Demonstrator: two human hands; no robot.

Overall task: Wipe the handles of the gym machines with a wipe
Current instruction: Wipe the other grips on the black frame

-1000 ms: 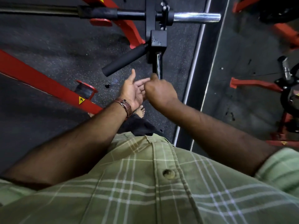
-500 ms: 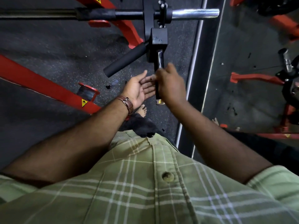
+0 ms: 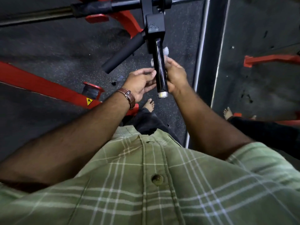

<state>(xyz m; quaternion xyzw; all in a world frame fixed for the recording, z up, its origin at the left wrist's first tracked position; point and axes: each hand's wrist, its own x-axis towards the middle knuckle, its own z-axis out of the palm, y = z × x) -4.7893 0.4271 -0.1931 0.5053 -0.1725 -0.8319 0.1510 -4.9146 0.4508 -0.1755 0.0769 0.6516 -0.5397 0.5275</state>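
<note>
**Both hands at the black handle**

Your right hand (image 3: 176, 75) sits against the right side of the glossy black handle (image 3: 159, 67), fingers curled around it, and bits of the white wipe (image 3: 165, 50) poke out above your fingers on both sides of the bar. So that grip is closed, pressing the wipe on the handle. Your left hand (image 3: 141, 83) comes in from the other side, palm turned inward, fingers loosely spread and holding nothing, fingertips just touching the handle's left edge. The brown watch strap (image 3: 129, 96) shows on that wrist. The handle hangs down from a black block (image 3: 155, 25), ending in a silver cap (image 3: 163, 94) just below your right hand. A second handle (image 3: 124, 53), foam-covered, angles off to the left, untouched. Red frame bars (image 3: 40, 85) cross the dark speckled floor (image 3: 48, 51) below, and your bare foot (image 3: 149, 104) stands beneath your hands. Your green checked shirt (image 3: 146, 184) fills the bottom of the view.
</note>
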